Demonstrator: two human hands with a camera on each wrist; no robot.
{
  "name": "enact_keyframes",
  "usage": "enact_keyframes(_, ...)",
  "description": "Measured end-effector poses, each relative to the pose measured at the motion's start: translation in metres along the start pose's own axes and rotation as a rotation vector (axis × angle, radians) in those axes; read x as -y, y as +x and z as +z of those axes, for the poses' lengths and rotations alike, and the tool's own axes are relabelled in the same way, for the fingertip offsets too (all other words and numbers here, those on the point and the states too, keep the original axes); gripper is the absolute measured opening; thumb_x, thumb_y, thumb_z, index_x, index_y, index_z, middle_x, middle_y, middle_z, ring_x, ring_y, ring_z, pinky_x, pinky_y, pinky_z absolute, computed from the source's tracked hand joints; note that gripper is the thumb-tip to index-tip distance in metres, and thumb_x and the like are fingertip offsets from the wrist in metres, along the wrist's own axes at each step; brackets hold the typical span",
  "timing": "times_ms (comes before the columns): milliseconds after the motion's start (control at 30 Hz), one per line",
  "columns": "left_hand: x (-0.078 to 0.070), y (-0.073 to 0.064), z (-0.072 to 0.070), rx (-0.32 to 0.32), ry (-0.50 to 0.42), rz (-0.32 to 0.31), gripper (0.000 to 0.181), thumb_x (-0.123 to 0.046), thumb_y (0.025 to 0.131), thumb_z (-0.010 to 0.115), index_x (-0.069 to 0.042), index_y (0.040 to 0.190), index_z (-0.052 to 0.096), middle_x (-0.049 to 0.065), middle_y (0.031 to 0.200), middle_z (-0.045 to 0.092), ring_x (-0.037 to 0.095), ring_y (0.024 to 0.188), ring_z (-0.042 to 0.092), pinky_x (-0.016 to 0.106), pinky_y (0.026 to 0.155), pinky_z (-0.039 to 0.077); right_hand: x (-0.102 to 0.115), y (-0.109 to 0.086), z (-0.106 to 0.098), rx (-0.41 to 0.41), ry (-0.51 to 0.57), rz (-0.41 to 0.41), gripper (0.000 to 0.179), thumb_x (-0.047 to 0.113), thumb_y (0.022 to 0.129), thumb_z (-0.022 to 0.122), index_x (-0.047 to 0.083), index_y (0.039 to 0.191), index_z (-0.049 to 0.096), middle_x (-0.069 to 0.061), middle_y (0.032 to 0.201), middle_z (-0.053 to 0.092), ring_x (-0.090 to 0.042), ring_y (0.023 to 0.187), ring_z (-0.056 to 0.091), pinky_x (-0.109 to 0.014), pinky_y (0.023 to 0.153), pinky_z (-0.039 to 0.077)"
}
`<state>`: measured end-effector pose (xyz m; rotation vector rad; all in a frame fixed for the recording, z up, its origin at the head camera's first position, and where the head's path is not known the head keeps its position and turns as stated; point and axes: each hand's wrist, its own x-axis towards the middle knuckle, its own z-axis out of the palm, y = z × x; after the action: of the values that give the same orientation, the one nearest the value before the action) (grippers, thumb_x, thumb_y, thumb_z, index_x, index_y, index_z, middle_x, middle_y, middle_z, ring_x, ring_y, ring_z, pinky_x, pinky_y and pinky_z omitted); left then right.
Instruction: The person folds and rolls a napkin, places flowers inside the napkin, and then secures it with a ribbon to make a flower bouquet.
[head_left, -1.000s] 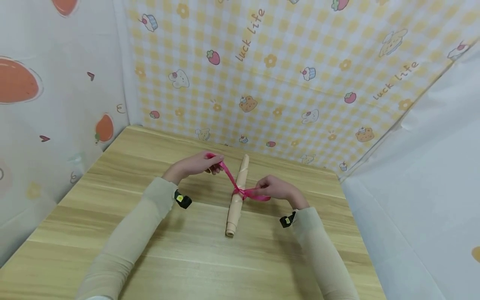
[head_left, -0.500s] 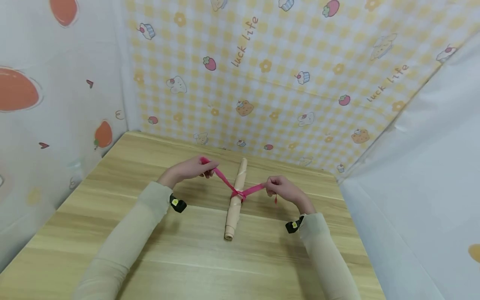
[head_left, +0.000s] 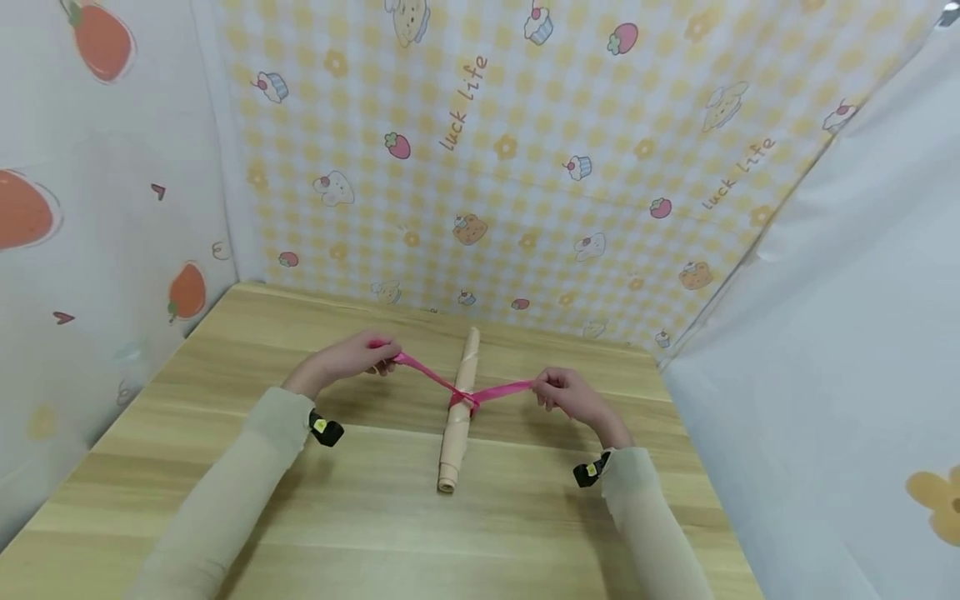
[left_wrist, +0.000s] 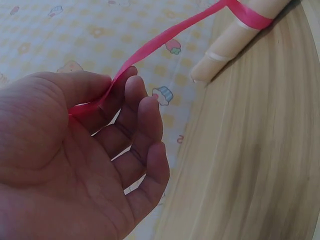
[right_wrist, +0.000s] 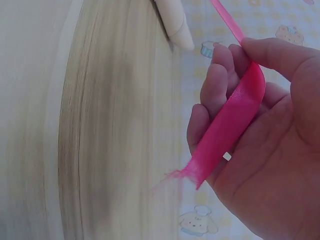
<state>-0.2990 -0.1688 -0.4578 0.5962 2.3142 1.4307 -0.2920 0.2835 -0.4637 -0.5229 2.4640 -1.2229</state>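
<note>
A rolled sheet of pale tan paper [head_left: 455,446] lies on the wooden table, its length running away from me. Round its middle goes a pink ribbon [head_left: 501,390], crossed or knotted on top; which of the two I cannot tell. My left hand [head_left: 351,357] pinches one end between thumb and index finger, left of the roll. To the right, my right hand [head_left: 567,394] pinches the other end. Both lengths stretch taut above the table. In the right wrist view a frayed ribbon tail [right_wrist: 227,125] hangs across the palm.
The wooden table [head_left: 360,517] meets a yellow checked cloth [head_left: 510,192] at its back edge. White printed sheeting [head_left: 112,208] rises on the left, and more white sheeting [head_left: 840,358] on the right. Each wrist wears a small black camera [head_left: 327,430].
My hands have moved apart, the left outward to the left. The loop on the right is gone; that side is now one straight length, and the ribbon sits tighter round the paper.
</note>
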Motion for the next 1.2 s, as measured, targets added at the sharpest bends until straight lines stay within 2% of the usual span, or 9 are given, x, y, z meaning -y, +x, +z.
enact_keyframes(67, 0.003, -0.003, -0.002, -0.003, -0.001, -0.008, 0.038, -0.028, 0.116, 0.045, -0.002, 0.096, 0.064, 0.009, 0.092, 0.067, 0.04, 0.098, 0.064, 0.045, 0.088, 0.051, -0.003, -0.002, 0.0, -0.02, 0.005, -0.009, 0.038, 0.027, 0.114, 0.056, -0.009, 0.117, 0.065, -0.029, 0.096, 0.068, -0.033, 0.078, 0.063, -0.043, 0.069, 0.059)
enact_keyframes(133, 0.006, -0.006, -0.004, -0.006, 0.008, -0.021, 0.04, -0.03, 0.116, 0.047, -0.001, 0.095, 0.064, 0.01, 0.092, 0.067, 0.036, 0.097, 0.063, 0.045, 0.088, 0.05, -0.005, -0.004, 0.0, -0.034, 0.007, -0.02, 0.036, 0.025, 0.114, 0.057, -0.01, 0.118, 0.066, -0.029, 0.096, 0.068, -0.023, 0.078, 0.062, -0.051, 0.082, 0.06)
enact_keyframes(200, 0.009, -0.009, -0.005, -0.005, 0.029, -0.025, 0.041, -0.032, 0.116, 0.048, 0.0, 0.095, 0.063, 0.012, 0.094, 0.067, 0.034, 0.097, 0.064, 0.045, 0.089, 0.05, -0.007, -0.005, 0.0, -0.038, 0.004, -0.023, 0.036, 0.024, 0.114, 0.057, -0.01, 0.119, 0.067, -0.027, 0.095, 0.069, -0.018, 0.078, 0.062, -0.055, 0.085, 0.06)
enact_keyframes(367, 0.019, -0.018, -0.007, -0.013, 0.054, -0.01, 0.037, -0.028, 0.115, 0.051, 0.002, 0.099, 0.066, 0.014, 0.094, 0.066, 0.033, 0.093, 0.063, 0.04, 0.085, 0.05, -0.009, -0.007, 0.002, -0.024, -0.009, -0.022, 0.036, 0.024, 0.114, 0.056, -0.009, 0.121, 0.068, -0.03, 0.098, 0.068, -0.017, 0.078, 0.061, -0.053, 0.084, 0.06)
enact_keyframes(533, 0.031, -0.027, -0.011, -0.044, 0.13, -0.004, 0.037, -0.027, 0.114, 0.053, 0.003, 0.099, 0.07, 0.014, 0.085, 0.062, 0.02, 0.074, 0.051, 0.031, 0.071, 0.045, -0.009, -0.007, 0.003, -0.029, -0.028, -0.017, 0.035, 0.023, 0.115, 0.054, -0.008, 0.122, 0.069, -0.033, 0.1, 0.068, -0.022, 0.08, 0.062, -0.057, 0.084, 0.058)
enact_keyframes(733, 0.042, -0.037, -0.013, -0.066, 0.173, -0.033, 0.047, -0.032, 0.114, 0.055, 0.002, 0.083, 0.058, 0.002, 0.073, 0.049, 0.013, 0.065, 0.04, 0.029, 0.065, 0.037, -0.009, -0.012, 0.004, -0.043, -0.055, -0.002, 0.035, 0.023, 0.114, 0.054, -0.008, 0.122, 0.069, -0.031, 0.098, 0.068, -0.036, 0.083, 0.063, -0.053, 0.08, 0.057)
enact_keyframes(900, 0.05, -0.041, -0.014, -0.088, 0.173, -0.037, 0.043, -0.03, 0.113, 0.057, -0.001, 0.08, 0.057, -0.003, 0.07, 0.045, 0.011, 0.062, 0.038, 0.029, 0.062, 0.036, -0.015, -0.014, 0.005, -0.05, -0.063, 0.035, 0.034, 0.025, 0.114, 0.057, -0.006, 0.12, 0.07, -0.03, 0.098, 0.069, -0.035, 0.084, 0.063, -0.045, 0.076, 0.056)
enact_keyframes(1033, 0.059, -0.042, -0.013, -0.109, 0.178, -0.046, 0.038, -0.027, 0.112, 0.058, -0.003, 0.083, 0.062, -0.004, 0.066, 0.046, 0.009, 0.058, 0.039, 0.026, 0.057, 0.037, -0.019, -0.017, 0.006, -0.052, -0.069, 0.045, 0.033, 0.024, 0.113, 0.057, -0.006, 0.117, 0.071, -0.027, 0.094, 0.067, -0.031, 0.079, 0.06, -0.039, 0.071, 0.052)
enact_keyframes(1200, 0.068, -0.043, -0.009, -0.104, 0.174, -0.056, 0.035, -0.029, 0.113, 0.058, -0.004, 0.089, 0.068, -0.004, 0.067, 0.048, 0.009, 0.057, 0.042, 0.025, 0.055, 0.038, -0.024, -0.019, 0.007, -0.043, -0.081, 0.035, 0.031, 0.02, 0.113, 0.056, -0.006, 0.111, 0.072, -0.019, 0.086, 0.063, -0.015, 0.073, 0.052, -0.028, 0.066, 0.046)
